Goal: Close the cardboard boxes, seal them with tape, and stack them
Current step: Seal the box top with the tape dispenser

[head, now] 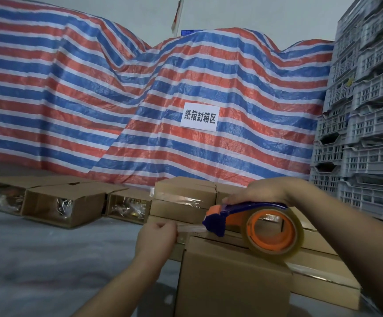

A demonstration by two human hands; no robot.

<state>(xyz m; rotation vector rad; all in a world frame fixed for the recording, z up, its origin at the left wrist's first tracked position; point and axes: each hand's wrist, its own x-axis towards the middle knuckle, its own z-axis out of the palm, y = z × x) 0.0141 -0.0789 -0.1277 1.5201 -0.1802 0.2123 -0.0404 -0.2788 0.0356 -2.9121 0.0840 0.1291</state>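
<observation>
A closed cardboard box point(231, 277) stands right in front of me. My right hand point(266, 191) grips the blue and orange tape dispenser point(250, 216), and its clear tape roll point(275, 234) rests on the box top. My left hand point(156, 239) pinches the free end of the tape strip point(190, 228) at the box's left edge. Behind it sit taped boxes point(181, 197) in a stack. Three open boxes point(64, 202) lie on their sides on the floor at the left.
A red, white and blue striped tarpaulin point(140, 99) with a white paper sign point(200, 117) covers the back. Grey plastic crates point(364, 110) are stacked high at the right. Grey floor point(48, 259) spreads out at the left.
</observation>
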